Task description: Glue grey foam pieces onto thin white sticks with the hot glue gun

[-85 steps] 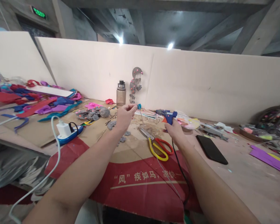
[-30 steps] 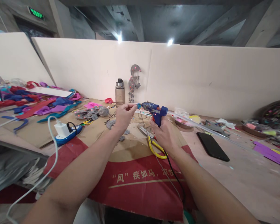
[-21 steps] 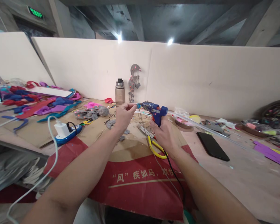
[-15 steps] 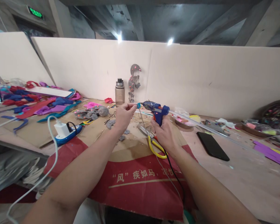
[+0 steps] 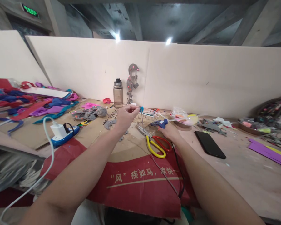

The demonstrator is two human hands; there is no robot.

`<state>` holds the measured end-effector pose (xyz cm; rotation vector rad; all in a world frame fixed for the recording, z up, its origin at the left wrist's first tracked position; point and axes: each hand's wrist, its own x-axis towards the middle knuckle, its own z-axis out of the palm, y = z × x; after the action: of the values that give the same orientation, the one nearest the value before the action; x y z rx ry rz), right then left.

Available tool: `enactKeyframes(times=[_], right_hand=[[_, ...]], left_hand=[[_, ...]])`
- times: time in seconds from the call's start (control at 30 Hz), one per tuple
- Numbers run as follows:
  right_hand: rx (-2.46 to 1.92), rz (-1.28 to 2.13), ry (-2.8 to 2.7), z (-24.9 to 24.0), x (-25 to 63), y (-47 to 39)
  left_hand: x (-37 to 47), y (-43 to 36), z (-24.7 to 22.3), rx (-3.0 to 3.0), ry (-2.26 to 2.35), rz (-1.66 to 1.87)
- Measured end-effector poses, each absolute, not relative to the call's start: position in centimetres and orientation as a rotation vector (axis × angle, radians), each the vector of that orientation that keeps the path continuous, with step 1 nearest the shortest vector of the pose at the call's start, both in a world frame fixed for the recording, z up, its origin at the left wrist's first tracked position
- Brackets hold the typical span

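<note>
My left hand [image 5: 126,118] pinches a small teal piece [image 5: 141,109] above the work area. From that piece a grey cord [image 5: 152,156] hangs down across the cardboard. My right hand [image 5: 170,132] is closed around a blue hot glue gun [image 5: 163,123], held low near the tabletop with its nozzle pointing left. Just below the gun lie yellow-handled scissors [image 5: 157,152] and a red-handled tool [image 5: 165,144]. Grey felt-like cut pieces [image 5: 110,124] rest on the cardboard by my left wrist.
A bottle [image 5: 118,95] and a grey hanging ornament [image 5: 133,78] stand at the white partition. Coloured cloth scraps [image 5: 44,107] and a blue power strip [image 5: 65,137] with a white charger are left. A black phone [image 5: 209,144] and bowl [image 5: 182,124] are right.
My right hand has lowered the glue gun away from the teal piece, down toward the tabletop. My left hand still holds the teal piece at nearly the same height.
</note>
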<state>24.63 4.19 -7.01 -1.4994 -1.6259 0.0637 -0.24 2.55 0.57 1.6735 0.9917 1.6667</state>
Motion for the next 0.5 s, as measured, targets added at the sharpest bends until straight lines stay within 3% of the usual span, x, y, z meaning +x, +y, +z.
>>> enactKeyframes(times=[0.1, 0.17, 0.37, 0.5], right_hand=[[-1.603, -0.179, -1.48, -5.7, 23.4, 3.0], [-1.547, -0.142, -1.462, -4.1, 21.7, 1.9], [-0.943, 0.93, -1.325, -0.8, 15.1, -1.6], [-0.856, 1.077, -1.233, -0.9, 13.9, -2.2]], left_hand=[[-0.2, 2.1, 0.8, 1.796, 1.078, 1.714], [-0.1, 1.9, 0.7, 1.886, 1.13, 1.76], [0.1, 2.0, 0.1, 2.167, 1.094, 1.818], [0.5, 1.7, 0.1, 2.173, 1.075, 1.763]])
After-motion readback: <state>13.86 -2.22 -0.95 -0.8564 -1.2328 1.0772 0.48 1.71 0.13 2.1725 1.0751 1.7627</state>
